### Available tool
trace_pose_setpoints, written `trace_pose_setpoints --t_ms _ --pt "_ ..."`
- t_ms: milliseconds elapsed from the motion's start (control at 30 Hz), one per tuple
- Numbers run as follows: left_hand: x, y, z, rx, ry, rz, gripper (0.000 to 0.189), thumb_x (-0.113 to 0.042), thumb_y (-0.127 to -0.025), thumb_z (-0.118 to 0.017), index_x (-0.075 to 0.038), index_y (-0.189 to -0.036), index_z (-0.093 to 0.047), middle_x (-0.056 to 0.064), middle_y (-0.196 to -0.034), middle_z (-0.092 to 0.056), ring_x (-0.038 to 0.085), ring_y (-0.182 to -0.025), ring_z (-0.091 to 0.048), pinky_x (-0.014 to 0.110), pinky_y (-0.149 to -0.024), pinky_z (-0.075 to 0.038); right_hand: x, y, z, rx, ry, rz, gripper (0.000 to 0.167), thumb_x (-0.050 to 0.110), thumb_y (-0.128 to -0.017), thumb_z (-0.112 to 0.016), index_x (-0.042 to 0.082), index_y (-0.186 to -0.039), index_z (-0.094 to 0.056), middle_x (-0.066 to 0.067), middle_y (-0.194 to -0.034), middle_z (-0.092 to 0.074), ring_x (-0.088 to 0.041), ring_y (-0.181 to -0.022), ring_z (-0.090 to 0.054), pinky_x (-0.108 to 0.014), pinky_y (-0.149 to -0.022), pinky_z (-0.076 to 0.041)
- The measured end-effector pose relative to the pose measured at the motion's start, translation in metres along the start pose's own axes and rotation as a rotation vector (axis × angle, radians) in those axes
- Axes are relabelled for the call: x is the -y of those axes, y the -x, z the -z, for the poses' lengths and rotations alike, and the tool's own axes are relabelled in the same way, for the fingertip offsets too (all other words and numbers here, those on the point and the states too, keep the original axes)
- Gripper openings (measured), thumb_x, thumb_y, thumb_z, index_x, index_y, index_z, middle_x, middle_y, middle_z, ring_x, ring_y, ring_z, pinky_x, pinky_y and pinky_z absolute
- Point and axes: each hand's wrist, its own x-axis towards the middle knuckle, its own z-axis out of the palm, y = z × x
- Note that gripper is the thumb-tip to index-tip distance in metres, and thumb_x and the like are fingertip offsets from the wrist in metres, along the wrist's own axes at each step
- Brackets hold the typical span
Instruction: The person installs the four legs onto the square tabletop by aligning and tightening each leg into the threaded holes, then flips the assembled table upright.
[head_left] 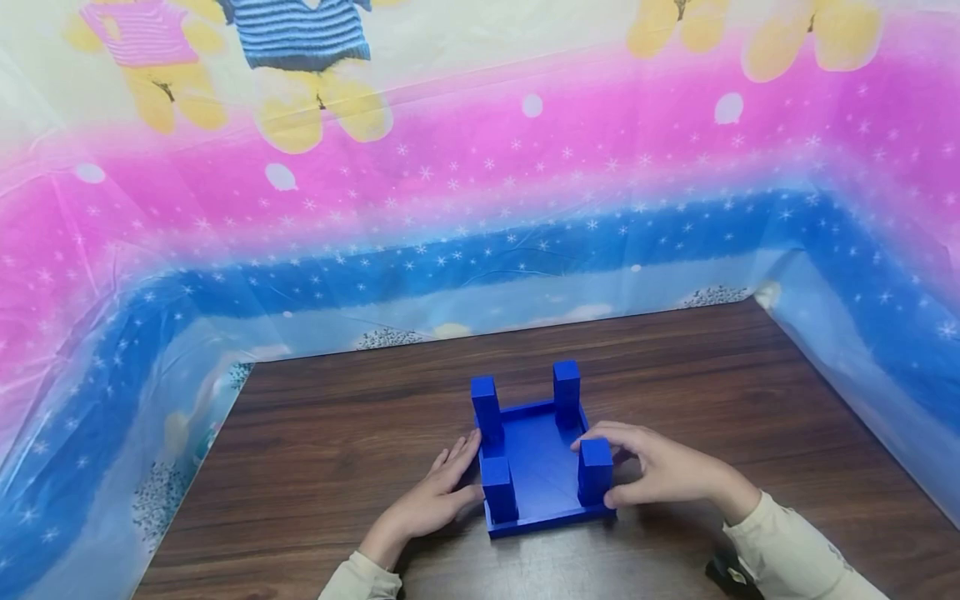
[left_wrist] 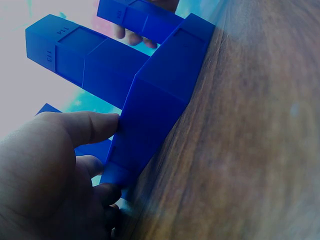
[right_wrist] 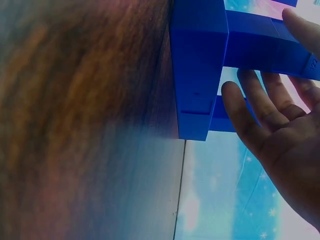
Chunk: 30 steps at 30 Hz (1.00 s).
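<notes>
On the table stands a blue square piece (head_left: 536, 475) with a low rim and an upright post at each corner, much like a small upturned table. My left hand (head_left: 438, 496) lies along its left side, the thumb and fingertips against the outer wall (left_wrist: 155, 100). Around the near right post (head_left: 596, 475) my right hand (head_left: 667, 471) is loosely spread, thumb in front and fingers behind. In the right wrist view those fingers (right_wrist: 255, 102) look relaxed; whether they press the post I cannot tell. Small raised or cut numbers mark a post (left_wrist: 65, 45) in the left wrist view.
The dark wood-grain table (head_left: 337, 433) reaches back to a printed pink and blue curtain (head_left: 480, 183) that hangs behind it and along both sides. A small black object (head_left: 723, 573) sits by the right sleeve, partly hidden.
</notes>
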Motion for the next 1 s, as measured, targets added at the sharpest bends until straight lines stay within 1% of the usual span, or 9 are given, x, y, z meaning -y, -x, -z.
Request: trace_pose_setpoints --t_ms 100,200,267,333,433,500,533,733,1000 --pt "-0.0029 -0.0005 0.0012 0.012 0.013 0.013 0.082 -0.037 -0.108 -0.059 0.0 -0.168 -0.017 0.02 -0.174 -0.016 0.042 -0.161 -0.004 0.027 -0.127 0.008 0.001 0.0008 0.0007 0.012 0.021 -0.02 0.062 0.003 -0.091 -0.072 0.019 -0.148 -0.055 -0.007 -0.149 -0.058 -0.015 -0.131 -0.054 -0.04 -0.1 -0.054" --pt "-0.0061 -0.0008 0.0026 0.029 0.01 0.035 0.082 -0.037 -0.107 -0.058 0.0 -0.168 -0.016 0.02 -0.174 -0.015 0.041 -0.161 -0.003 0.045 -0.13 0.006 -0.0001 0.0012 0.0014 0.031 -0.003 -0.016 0.067 -0.009 -0.09 -0.062 0.02 -0.15 -0.053 -0.008 -0.15 -0.057 -0.006 -0.107 -0.058 -0.033 -0.091 -0.055" --pt "-0.0078 -0.0006 0.0034 0.034 0.005 0.042 0.082 -0.036 -0.107 -0.058 0.0 -0.168 -0.015 0.02 -0.174 -0.016 0.04 -0.161 -0.003 0.055 -0.129 0.004 -0.0008 0.0009 0.002 0.042 -0.032 -0.002 0.067 -0.012 -0.092 -0.059 0.017 -0.151 -0.052 -0.009 -0.148 -0.059 -0.002 -0.088 -0.053 -0.027 -0.079 -0.053" --pt "-0.0081 -0.0001 0.0038 0.036 -0.003 0.046 0.083 -0.036 -0.107 -0.058 0.0 -0.167 -0.015 0.019 -0.174 -0.016 0.04 -0.161 -0.003 0.056 -0.129 0.003 -0.0018 0.0005 0.0023 0.052 -0.054 0.017 0.065 -0.012 -0.093 -0.058 0.014 -0.152 -0.051 -0.009 -0.146 -0.061 -0.002 -0.085 -0.053 -0.026 -0.075 -0.05" --pt "-0.0087 0.0002 0.004 0.033 -0.008 0.044 0.082 -0.035 -0.107 -0.059 0.001 -0.167 -0.016 0.02 -0.174 -0.016 0.039 -0.161 -0.004 0.055 -0.129 0.003 -0.0021 -0.0002 0.0025 0.069 -0.092 0.026 0.063 -0.011 -0.095 -0.057 0.01 -0.154 -0.05 -0.008 -0.146 -0.062 -0.006 -0.111 -0.061 -0.027 -0.084 -0.051" --pt "-0.0094 0.0001 0.0042 0.036 -0.01 0.047 0.083 -0.035 -0.107 -0.059 0.001 -0.167 -0.015 0.019 -0.174 -0.016 0.039 -0.161 -0.003 0.055 -0.129 0.003 -0.002 -0.0008 0.0024 0.08 -0.116 0.025 0.061 -0.01 -0.096 -0.057 0.008 -0.154 -0.049 -0.008 -0.147 -0.063 -0.013 -0.131 -0.057 -0.03 -0.094 -0.05" --pt "-0.0097 -0.0001 0.0043 0.037 -0.012 0.048 0.083 -0.035 -0.107 -0.059 0.001 -0.167 -0.015 0.019 -0.174 -0.015 0.039 -0.161 -0.003 0.056 -0.129 0.003 -0.002 -0.001 0.0023 0.084 -0.125 0.025 0.06 -0.009 -0.097 -0.057 0.007 -0.154 -0.049 -0.009 -0.147 -0.063 -0.014 -0.134 -0.056 -0.03 -0.098 -0.05" --pt "-0.0087 -0.001 0.0042 0.043 -0.013 0.057 0.081 -0.035 -0.108 -0.058 0.0 -0.167 -0.015 0.018 -0.174 -0.015 0.039 -0.161 -0.003 0.059 -0.128 0.004 -0.0023 -0.0016 0.002 0.097 -0.157 0.036 0.049 0.0 -0.104 -0.058 0.0 -0.153 -0.048 -0.017 -0.146 -0.062 -0.018 -0.138 -0.056 -0.031 -0.112 -0.047" --pt "-0.0087 -0.0008 0.0033 0.029 -0.015 0.04 0.082 -0.035 -0.107 -0.059 0.0 -0.167 -0.016 0.019 -0.174 -0.016 0.039 -0.161 -0.004 0.057 -0.129 0.003 -0.0012 -0.0017 0.0026 0.092 -0.142 0.034 0.046 0.008 -0.106 -0.06 -0.002 -0.15 -0.049 -0.022 -0.144 -0.062 -0.018 -0.137 -0.056 -0.034 -0.113 -0.048"
